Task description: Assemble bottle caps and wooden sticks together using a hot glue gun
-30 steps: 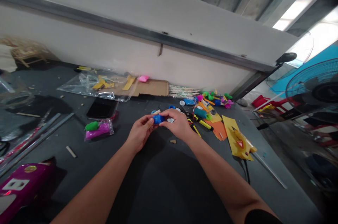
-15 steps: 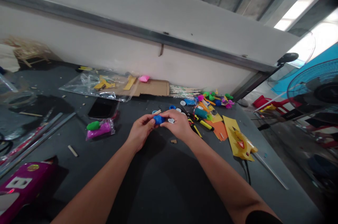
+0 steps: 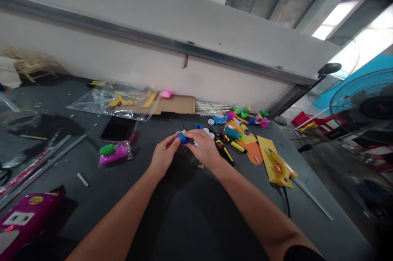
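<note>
Over the middle of the dark table, a small blue lump (image 3: 183, 138), like modelling clay, is pinched between both my hands. The fingers and thumb of my left hand (image 3: 162, 154) close on its left side. My right hand (image 3: 205, 148) grips it from the right with bent fingers, and a small white piece (image 3: 196, 144) shows beneath those fingers. Blue and white bottle caps lie just behind the hands. Close to the right hand are yellow-and-black hand tools (image 3: 238, 146). A tiny brown scrap (image 3: 200, 166) rests below it.
A yellow glue gun (image 3: 278, 170) lies on yellow sheet at right, beside orange sheet (image 3: 253, 152). Left are a black phone (image 3: 118, 128), bagged purple clay (image 3: 114, 156) with a green lump (image 3: 107, 149), and a purple device (image 3: 30, 216). A fan (image 3: 368, 103) stands beyond the table.
My fingers have shifted slightly on the blue lump, and the small pale strip above it is less visible. The whole view has moved a little.
</note>
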### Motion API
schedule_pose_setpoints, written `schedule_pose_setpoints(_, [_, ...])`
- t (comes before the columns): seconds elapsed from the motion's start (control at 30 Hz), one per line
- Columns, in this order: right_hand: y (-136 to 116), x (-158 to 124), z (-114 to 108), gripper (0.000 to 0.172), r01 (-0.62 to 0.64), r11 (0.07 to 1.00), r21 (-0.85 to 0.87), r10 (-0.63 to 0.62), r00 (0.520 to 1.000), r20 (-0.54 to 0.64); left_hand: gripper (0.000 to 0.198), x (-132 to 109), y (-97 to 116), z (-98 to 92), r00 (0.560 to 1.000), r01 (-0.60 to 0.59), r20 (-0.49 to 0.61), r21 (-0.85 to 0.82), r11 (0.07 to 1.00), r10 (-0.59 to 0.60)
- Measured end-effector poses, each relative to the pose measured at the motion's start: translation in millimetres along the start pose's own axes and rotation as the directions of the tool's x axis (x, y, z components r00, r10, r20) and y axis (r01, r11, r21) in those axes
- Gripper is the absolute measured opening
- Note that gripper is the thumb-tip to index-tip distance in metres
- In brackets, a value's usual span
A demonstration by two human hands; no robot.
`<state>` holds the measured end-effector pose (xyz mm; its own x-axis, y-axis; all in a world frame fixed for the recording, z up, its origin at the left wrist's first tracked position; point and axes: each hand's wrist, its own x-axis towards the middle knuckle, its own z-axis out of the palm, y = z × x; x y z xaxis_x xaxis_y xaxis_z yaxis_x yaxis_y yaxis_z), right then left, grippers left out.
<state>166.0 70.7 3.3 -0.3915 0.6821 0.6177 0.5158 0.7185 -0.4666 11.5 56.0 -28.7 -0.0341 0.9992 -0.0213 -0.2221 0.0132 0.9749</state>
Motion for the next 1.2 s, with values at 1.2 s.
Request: schedule_pose_setpoints(1.2, [-1.6, 6.9, -14.7, 0.031, -0.070, 0.991, 0.118, 0.055, 0.991, 0.125, 0.037, -7.3, 15.0, -4.7, 0.928, -0.330, 0.049, 0.561, 0.759, 0.368])
